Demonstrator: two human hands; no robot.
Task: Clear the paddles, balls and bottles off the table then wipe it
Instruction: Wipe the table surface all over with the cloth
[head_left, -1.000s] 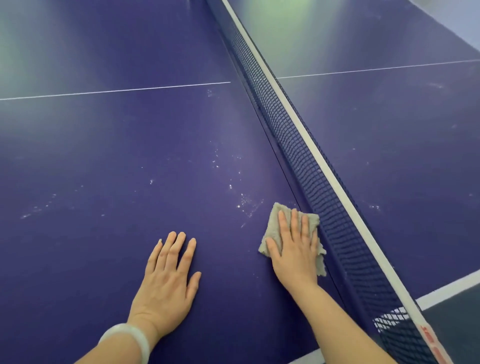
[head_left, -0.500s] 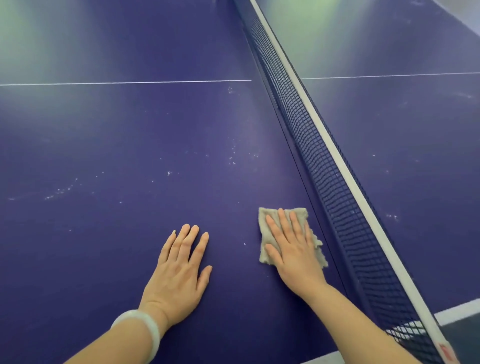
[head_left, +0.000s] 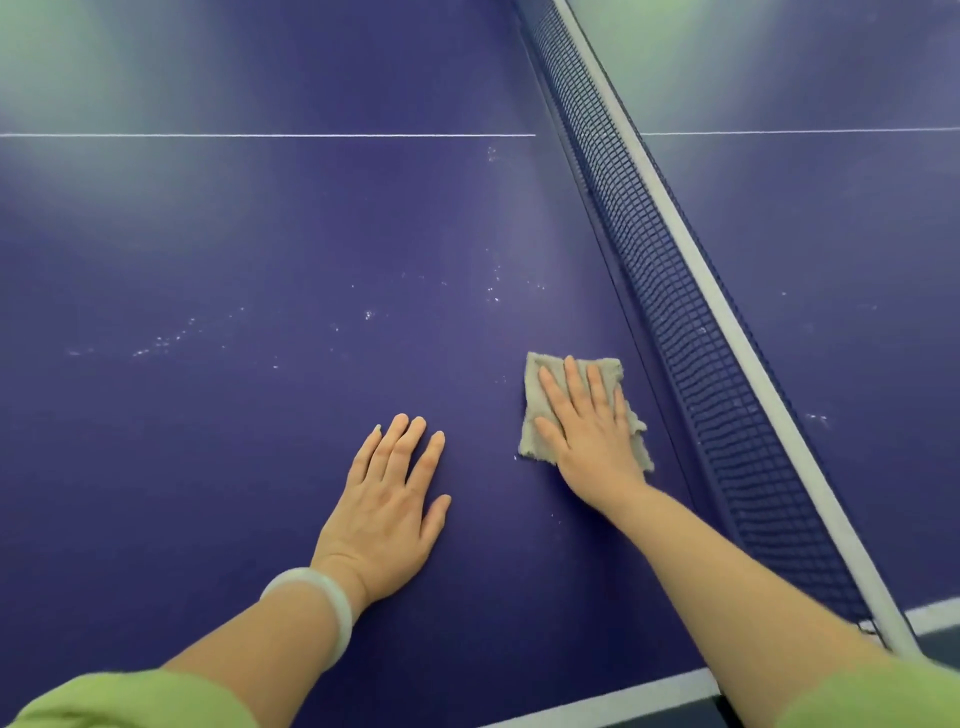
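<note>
The big blue ping-pong surface (head_left: 208, 234) fills almost the whole view. No paddles, balls or bottles show on the part we can see, so the clearing looks done and the wiping is under way. The net (head_left: 691, 312) runs from the near right up to the far middle, with a white band along its top.

The left hand (head_left: 387, 514) lies flat on the bare surface with straight fingers. It holds nothing and seems to prop the person up. A pale bracelet (head_left: 317, 603) sits on that wrist.

The right hand (head_left: 587, 431) is spread flat on top of a small grey cloth (head_left: 543, 371). Its fingers are straight and press down; they do not curl round the cloth. The cloth lies on the surface just beside the net, on its left side, and its longer side points away from the person.

Little white specks (head_left: 166, 340) dot the surface ahead of the cloth and off to its left. The right hand is the nearer one to the specks by the net, so the next wipe likely goes forward and left.
</note>
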